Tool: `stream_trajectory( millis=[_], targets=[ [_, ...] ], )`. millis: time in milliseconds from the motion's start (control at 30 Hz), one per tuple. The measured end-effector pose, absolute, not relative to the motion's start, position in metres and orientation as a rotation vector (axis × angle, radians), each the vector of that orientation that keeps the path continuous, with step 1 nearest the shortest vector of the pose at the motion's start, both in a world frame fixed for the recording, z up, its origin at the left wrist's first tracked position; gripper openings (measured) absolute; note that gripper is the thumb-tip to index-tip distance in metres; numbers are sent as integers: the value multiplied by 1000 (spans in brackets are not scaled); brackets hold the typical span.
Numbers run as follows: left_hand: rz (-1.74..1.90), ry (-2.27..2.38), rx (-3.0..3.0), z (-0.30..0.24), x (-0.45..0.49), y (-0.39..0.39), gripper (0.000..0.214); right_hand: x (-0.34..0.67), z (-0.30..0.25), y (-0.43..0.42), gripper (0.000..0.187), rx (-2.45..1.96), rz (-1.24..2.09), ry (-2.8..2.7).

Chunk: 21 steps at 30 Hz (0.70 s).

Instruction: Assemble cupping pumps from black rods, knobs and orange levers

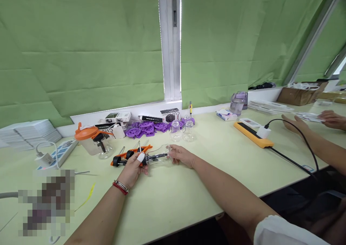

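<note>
My left hand [132, 170] is closed round a black cap-like head [144, 160], with its thumb on top. From this head a dark rod [159, 156] reaches into a clear glass bottle [163, 151] lying on its side. My right hand [181, 156] grips the base end of that bottle. Several orange and black parts [129, 153] with metal rods lie just behind my left hand. Beyond my hands stand several clear glass vessels [176, 131], near a pile of purple plastic pieces [147, 129].
On the left are a container with an orange lid [90, 138], a power strip [61, 152] and stacked white sheets [29, 133]. To the right, a yellow-black power strip [252, 135] carries a charger and cable. Another person's hands [298, 124] hold something pale at far right.
</note>
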<state>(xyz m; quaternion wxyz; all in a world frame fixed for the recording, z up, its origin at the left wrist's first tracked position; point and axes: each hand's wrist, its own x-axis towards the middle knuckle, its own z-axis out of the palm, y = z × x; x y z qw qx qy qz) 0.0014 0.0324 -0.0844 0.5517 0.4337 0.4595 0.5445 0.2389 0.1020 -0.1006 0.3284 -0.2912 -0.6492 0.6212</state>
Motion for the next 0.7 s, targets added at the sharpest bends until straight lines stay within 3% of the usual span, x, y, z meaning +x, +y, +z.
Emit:
stream_trajectory(
  millis=[167, 300, 533, 633, 700],
  targets=[
    [1292, 1104, 1017, -83, 2, 32, 41, 241, -99, 101, 64, -720, 1621, -1741],
    [1298, 1123, 994, -82, 2, 32, 42, 244, -96, 98, 86, -699, 1653, -1693],
    [1298, 1105, 1019, -83, 1, 34, 42, 238, -103, 104, 62, -799, 1611, -1738],
    [1297, 1111, 1004, -85, 0, 35, 42, 241, -101, 102, 66, -752, 1622, -1738],
    [1297, 1111, 998, -86, -1, 35, 42, 242, -99, 101, 80, -713, 1631, -1721]
  ],
)
